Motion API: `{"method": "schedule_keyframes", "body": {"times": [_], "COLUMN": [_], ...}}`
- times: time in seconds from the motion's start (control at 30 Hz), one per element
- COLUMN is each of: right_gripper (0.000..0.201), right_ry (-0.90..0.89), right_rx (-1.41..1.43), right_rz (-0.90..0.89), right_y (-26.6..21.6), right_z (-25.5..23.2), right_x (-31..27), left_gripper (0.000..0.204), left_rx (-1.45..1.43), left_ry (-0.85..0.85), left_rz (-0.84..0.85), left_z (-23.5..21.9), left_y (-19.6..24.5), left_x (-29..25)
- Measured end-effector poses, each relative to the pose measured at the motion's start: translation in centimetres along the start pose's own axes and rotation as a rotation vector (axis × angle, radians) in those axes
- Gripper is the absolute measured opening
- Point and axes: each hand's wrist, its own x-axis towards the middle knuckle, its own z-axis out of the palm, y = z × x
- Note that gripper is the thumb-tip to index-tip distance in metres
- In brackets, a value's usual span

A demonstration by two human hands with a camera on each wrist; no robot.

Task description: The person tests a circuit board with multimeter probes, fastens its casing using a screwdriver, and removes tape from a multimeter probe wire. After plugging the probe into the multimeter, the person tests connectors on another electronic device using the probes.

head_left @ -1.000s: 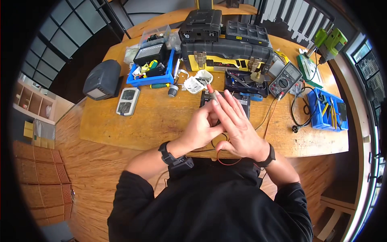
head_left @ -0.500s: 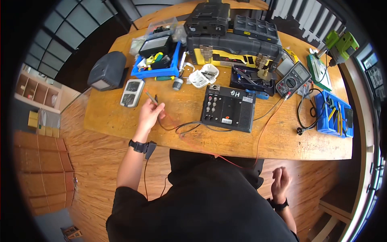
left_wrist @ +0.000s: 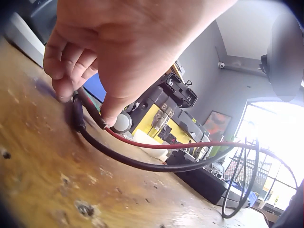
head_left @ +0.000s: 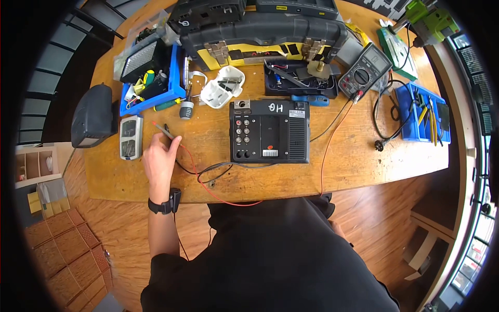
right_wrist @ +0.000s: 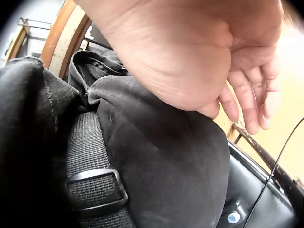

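At the left side of the table my left hand pinches a slim test probe with a red tip, pointing up and left. Its red lead curves off toward the table's front edge. In the left wrist view a black cable ends right at my fingertips, beside the probe. This cable runs toward a flat black unit, which has round sockets on its upper face. Low beside a black-clothed leg, my right hand hangs with relaxed fingers, holding nothing.
A multimeter lies at the right, near a blue bin of tools. Behind the unit are a parts tray, a white dish and a large toolbox. A grey-white case sits just left of my left hand.
My hands were together over the black unit a second ago. The left went to the table's left with the probe; the right dropped off the table beside my body. The head view has shifted.
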Motion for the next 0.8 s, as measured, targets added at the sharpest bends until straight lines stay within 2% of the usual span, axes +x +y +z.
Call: {"method": "schedule_keyframes", "body": {"times": [0.03,0.1,0.17,0.23,0.27,0.3,0.37,0.43,0.5,0.57,0.6,0.67,0.73,0.8], "right_gripper": [0.030,0.030,0.029,0.029,0.030,0.030,0.030,0.029,0.026,0.019,0.019,0.011,0.008,0.009], "right_ry": [-0.003,-0.128,-0.168,-0.201,-0.166,-0.171,-0.250,-0.299,-0.275,-0.171,-0.159,0.157,0.422,0.585], "right_rx": [-0.002,-0.058,-0.069,-0.009,-0.013,-0.011,-0.192,-0.438,-0.418,-0.043,-0.037,0.238,0.256,0.245], "right_rz": [0.006,0.091,0.070,0.067,0.068,0.071,-0.019,-0.114,-0.266,-0.269,-0.259,-0.440,-0.421,-0.454], "right_y": [0.0,0.6,0.9,1.1,1.2,-0.2,-6.0,-9.5,-15.0,-20.3,-21.9,-23.9,-24.4,-25.2], "right_z": [-0.6,-1.7,-2.6,-3.0,-2.7,-3.3,-6.7,-9.6,-13.9,-17.6,-18.6,-19.9,-19.8,-19.4], "right_x": [1.0,2.8,3.5,3.8,3.9,3.7,3.1,3.1,1.9,0.5,0.3,0.2,1.5,2.8], "left_gripper": [0.052,0.049,0.043,0.036,0.032,0.032,0.036,0.049,0.052,0.054,0.050,0.039,0.034,0.024], "left_rx": [-0.001,-0.014,-0.028,-0.259,-0.271,-0.268,-0.383,-0.389,-0.295,-0.307,-0.316,-0.337,-0.343,-0.372], "left_ry": [-0.006,0.020,0.006,0.048,0.000,-0.006,0.037,-0.028,-0.063,-0.141,-0.188,-0.183,-0.177,-0.168], "left_rz": [-0.001,0.011,0.011,0.098,0.140,0.140,0.366,0.529,0.668,0.802,0.849,0.927,0.957,0.978], "left_z": [-0.4,-1.3,-2.2,-3.4,-4.3,-5.1,-5.3,-6.0,-5.4,-4.1,-3.7,-2.6,-2.2,-2.8], "left_y": [0.2,0.7,1.9,3.6,4.3,4.5,6.1,8.7,10.8,11.2,11.5,11.7,12.0,11.9], "left_x": [-0.2,-1.1,-2.2,-3.3,-3.8,-4.2,-4.7,-5.3,-6.3,-6.6,-6.6,-6.9,-6.8,-6.6]}}
